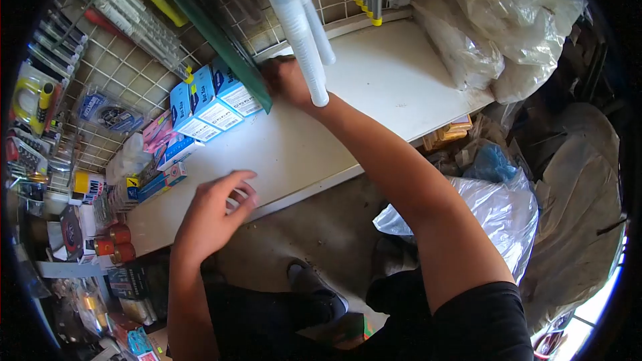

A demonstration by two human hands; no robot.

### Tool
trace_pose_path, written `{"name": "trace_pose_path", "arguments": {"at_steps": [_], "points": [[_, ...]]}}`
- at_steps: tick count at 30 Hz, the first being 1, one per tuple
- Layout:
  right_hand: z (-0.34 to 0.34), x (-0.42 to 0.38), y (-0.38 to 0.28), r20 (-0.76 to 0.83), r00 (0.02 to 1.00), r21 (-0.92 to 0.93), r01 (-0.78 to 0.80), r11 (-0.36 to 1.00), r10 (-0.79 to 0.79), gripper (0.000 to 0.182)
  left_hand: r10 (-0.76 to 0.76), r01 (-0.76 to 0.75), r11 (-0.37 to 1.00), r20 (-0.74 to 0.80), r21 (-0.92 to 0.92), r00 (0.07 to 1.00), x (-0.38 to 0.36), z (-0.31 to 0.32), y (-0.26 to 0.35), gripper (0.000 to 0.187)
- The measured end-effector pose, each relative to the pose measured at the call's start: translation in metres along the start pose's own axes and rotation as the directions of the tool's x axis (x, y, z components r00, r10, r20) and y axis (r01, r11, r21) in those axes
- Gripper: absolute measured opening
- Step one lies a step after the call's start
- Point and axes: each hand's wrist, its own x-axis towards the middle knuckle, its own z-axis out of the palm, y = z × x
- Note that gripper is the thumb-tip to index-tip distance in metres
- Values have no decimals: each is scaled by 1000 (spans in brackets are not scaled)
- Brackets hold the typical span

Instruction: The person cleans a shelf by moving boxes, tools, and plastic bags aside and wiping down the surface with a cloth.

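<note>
The empty left hand point(215, 217) hovers, loosely curled, over the white shelf's point(374, 113) front edge; the right hand point(292, 81), grip unclear, reaches toward its back edge, near blue boxes point(194, 108).

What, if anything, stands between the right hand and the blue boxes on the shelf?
In this view, the lower end of the hanging green strip does, coming down between the right hand and the blue boxes. A white tube hangs on the hand's other side, not between them. Exact depth is hard to judge.
</note>
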Motion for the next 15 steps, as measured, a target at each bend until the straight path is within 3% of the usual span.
{"name": "trace_pose_path", "arguments": {"at_steps": [2,3,4,6,7,9,10,11,12,13,14,15], "points": [[2,-3,-7,2,996,-342,86,936,-91,16,-56,49,997,-163,-52,985,6,0,0,27],[-7,0,-14,165,982,-477,165,863,-97,17,-51,40,997,-178,-65,983,8,1,-6,27],[-15,-2,-13,154,984,-473,157,867,-94,17,-52,43,998,-171,-55,984,10,3,-8,27],[-24,-5,3,307,948,8,79,997,-78,17,-34,27,999,-234,-33,972,13,4,-10,31],[-23,-9,10,344,937,355,-186,916,57,24,-29,17,999,-256,-48,966,15,6,-15,35],[-34,-28,3,468,883,273,-91,958,-50,26,26,-27,1000,-319,3,947,24,9,-37,36],[-44,-42,-20,599,801,318,-238,918,1,26,80,-68,997,-374,46,924,26,9,-47,38],[-57,-52,-54,720,693,334,-387,859,32,26,58,-41,998,-386,52,921,27,6,-54,38],[-67,-56,-72,893,446,189,-504,843,66,28,50,-33,998,-394,50,918,27,1,-58,38],[-71,-63,-92,868,484,103,-399,911,114,26,-9,15,1000,-384,13,923,26,-4,-61,37],[-78,-64,-88,873,474,101,-397,912,110,26,-69,64,998,-370,-27,926,26,-6,-63,36],[-86,-64,-83,772,611,127,-419,899,175,28,-76,56,996,-385,-63,920,26,-8,-58,33]]}}
